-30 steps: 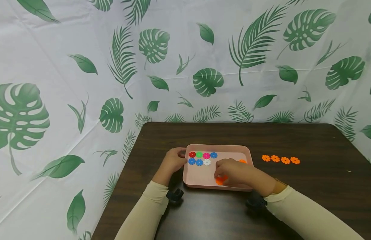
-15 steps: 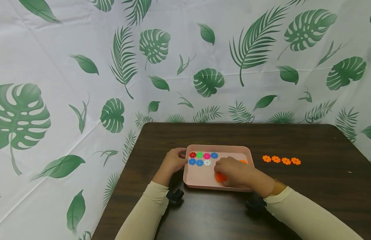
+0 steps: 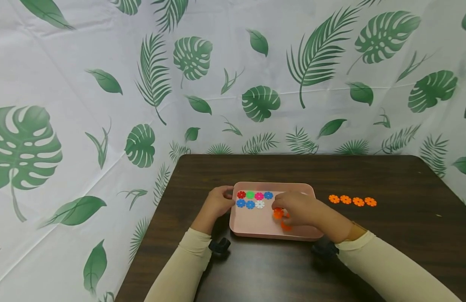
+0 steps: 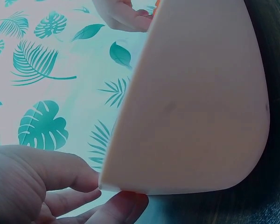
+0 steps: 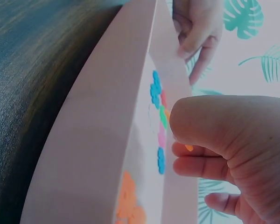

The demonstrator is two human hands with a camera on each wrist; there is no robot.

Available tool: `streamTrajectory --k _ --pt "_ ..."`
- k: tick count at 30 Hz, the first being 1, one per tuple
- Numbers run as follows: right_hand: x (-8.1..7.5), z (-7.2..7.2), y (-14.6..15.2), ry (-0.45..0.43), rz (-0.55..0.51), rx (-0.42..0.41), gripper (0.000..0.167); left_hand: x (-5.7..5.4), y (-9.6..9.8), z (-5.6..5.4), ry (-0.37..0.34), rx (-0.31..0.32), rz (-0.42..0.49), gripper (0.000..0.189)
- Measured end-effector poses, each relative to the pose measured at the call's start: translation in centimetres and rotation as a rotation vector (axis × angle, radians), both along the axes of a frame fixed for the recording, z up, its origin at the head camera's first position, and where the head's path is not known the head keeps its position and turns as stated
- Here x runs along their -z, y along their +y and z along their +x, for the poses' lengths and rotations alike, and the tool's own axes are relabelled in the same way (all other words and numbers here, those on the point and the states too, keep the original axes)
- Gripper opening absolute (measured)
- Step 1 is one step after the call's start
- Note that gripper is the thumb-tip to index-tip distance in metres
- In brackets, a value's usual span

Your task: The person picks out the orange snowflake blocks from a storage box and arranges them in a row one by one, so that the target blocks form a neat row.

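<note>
Seven multicoloured discs (image 3: pixel 250 204) in the pink tray (image 3: pixel 252 221), its left edge gripped by the left hand (image 3: pixel 219 202). Pinched in the right hand (image 3: pixel 299 208) above the tray, one orange disc (image 3: pixel 278 214). On the worktop (image 3: pixel 263 272) to the right, four orange pieces (image 3: pixel 358 201).

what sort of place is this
Probably an indoor workspace set up for tabletop activities, though the wider room is out of view: leaf-print sheeting hangs behind a dark wood-grain table, which bears a pink tray of small coloured discs.
</note>
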State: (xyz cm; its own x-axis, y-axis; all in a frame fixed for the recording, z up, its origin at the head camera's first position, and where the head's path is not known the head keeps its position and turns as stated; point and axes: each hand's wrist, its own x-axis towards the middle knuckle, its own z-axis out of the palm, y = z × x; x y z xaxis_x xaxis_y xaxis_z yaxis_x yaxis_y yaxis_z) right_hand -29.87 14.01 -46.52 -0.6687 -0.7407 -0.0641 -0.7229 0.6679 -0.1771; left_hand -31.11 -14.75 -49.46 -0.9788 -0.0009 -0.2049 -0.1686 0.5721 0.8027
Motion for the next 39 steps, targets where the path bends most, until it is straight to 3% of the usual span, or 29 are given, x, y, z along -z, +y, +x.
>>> streamTrajectory --k 5,11,26,35,39 --pt "-0.4 0.0 0.3 -0.009 -0.012 -0.003 0.038 -0.1 -0.1 0.1 -0.005 -0.004 0.001 0.059" --pt "-1.1 -0.3 1.4 0.085 -0.043 -0.027 0.031 0.0 -0.1 0.1 0.001 0.0 0.004 0.059" --pt "-3.6 -0.3 5.1 0.047 -0.118 0.105 0.031 0.4 -0.1 -0.1 0.023 0.011 0.031 0.058" --pt "-3.9 -0.4 8.9 0.128 -0.188 0.109 0.03 0.1 -0.1 0.0 0.006 0.008 0.007 0.059" --pt "-3.8 -0.4 10.7 0.14 -0.192 0.152 0.028 -0.1 -0.1 0.1 -0.002 0.002 0.005 0.059"
